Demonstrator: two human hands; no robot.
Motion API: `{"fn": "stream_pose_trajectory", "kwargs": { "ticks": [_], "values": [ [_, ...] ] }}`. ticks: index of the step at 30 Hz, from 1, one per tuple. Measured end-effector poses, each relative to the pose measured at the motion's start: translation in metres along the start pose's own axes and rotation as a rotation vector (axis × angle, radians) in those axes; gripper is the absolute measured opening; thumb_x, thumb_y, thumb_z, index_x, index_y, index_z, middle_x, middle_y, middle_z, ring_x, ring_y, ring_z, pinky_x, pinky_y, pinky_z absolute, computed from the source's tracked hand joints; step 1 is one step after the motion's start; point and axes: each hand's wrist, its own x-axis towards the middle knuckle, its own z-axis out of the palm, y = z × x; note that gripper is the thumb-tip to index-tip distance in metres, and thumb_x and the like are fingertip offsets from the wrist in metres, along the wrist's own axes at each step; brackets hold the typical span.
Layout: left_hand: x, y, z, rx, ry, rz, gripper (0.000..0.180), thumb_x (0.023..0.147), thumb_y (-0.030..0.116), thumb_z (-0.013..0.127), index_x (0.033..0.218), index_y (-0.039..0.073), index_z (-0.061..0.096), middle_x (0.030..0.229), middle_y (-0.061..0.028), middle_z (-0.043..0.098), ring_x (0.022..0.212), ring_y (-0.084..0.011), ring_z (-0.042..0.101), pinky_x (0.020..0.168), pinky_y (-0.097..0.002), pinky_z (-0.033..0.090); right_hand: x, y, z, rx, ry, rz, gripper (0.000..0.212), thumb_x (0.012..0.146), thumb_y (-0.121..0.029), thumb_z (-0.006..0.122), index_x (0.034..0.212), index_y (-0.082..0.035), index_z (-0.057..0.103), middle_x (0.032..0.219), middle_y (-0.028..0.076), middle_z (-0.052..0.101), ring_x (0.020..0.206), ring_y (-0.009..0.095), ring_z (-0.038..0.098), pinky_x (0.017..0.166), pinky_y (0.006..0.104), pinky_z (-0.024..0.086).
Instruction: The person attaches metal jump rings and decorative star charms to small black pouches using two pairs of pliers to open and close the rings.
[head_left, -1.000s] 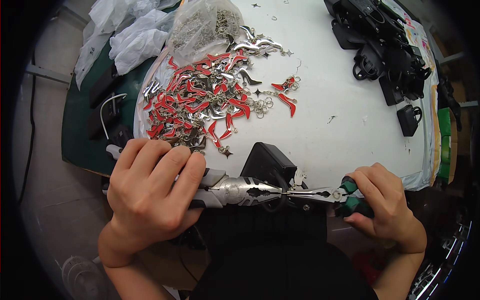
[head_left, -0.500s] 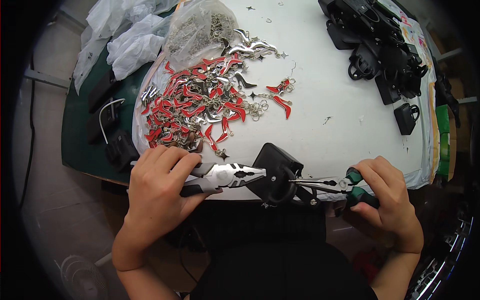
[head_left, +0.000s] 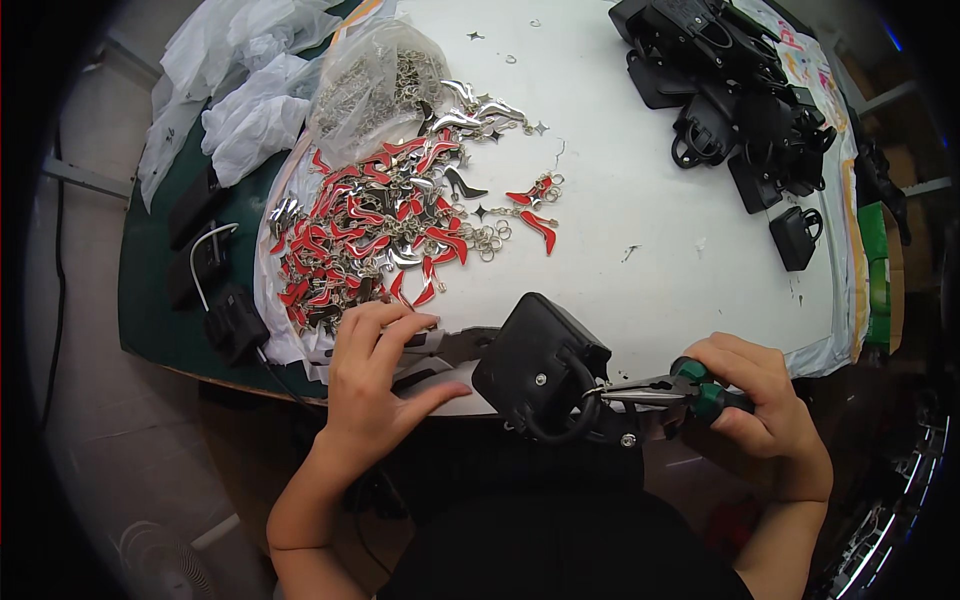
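Note:
My right hand [head_left: 755, 395] is closed round green-handled needle-nose pliers [head_left: 690, 388]. Their jaws point left and meet a small metal ring at the handle of a small black handbag [head_left: 535, 370]. The bag is tilted at the table's near edge. My left hand [head_left: 375, 375] is open, thumb and fingers spread, beside grey-handled pliers [head_left: 455, 347] whose jaws are partly hidden behind the bag. Beyond it lies a heap of red and silver high-heel shoe charms [head_left: 370, 225] with rings and small stars.
A clear plastic bag of metal rings [head_left: 375, 90] stands behind the charms. Several black mini handbags [head_left: 740, 110] are piled at the far right, with one bag [head_left: 795, 238] nearer. White plastic bags [head_left: 255, 90] and a cabled black device [head_left: 235, 325] lie at left.
My left hand has let go of the grey pliers and opened, shifting right and nearer. The black bag has turned and now covers the pliers' jaws. My right hand still grips the green-handled pliers.

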Motion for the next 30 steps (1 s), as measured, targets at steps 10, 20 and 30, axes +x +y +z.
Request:
{"fn": "stream_pose_trajectory", "kwargs": {
  "ticks": [10,20,30],
  "values": [
    [0.060,0.031,0.002,-0.641,-0.324,0.316,0.092,0.060,0.023,0.092,0.139,0.002,0.049,0.138,-0.0162,0.051,0.128,-0.0346,0.049,0.109,-0.0441,0.038,0.000,0.006,0.002,0.064,-0.030,-0.009,0.053,0.088,-0.037,0.069,0.116,0.006,0.060,0.097,0.017,0.062,0.084,0.030,0.063,0.078,0.0350,0.050],
    [0.056,0.029,0.011,-0.966,-0.453,0.125,0.093,0.048,0.023,0.098,0.129,0.000,0.060,0.126,-0.0141,0.062,0.119,-0.0273,0.059,0.104,-0.0380,0.044,0.004,0.094,0.004,-0.917,0.458,0.154,0.048,0.084,-0.017,0.071,0.127,0.000,0.058,0.129,0.015,0.054,0.120,0.032,0.050,0.103,0.0455,0.037],
    [0.048,0.031,0.010,-0.928,-0.396,0.174,0.090,0.055,0.027,0.095,0.133,0.003,0.057,0.131,-0.0149,0.059,0.120,-0.0309,0.058,0.101,-0.0408,0.047,0.076,-0.019,0.032,0.009,0.245,-0.469,0.035,0.068,-0.016,0.087,0.100,-0.009,0.075,0.100,0.005,0.070,0.089,0.022,0.061,0.084,0.0400,0.043]
  ]
}}
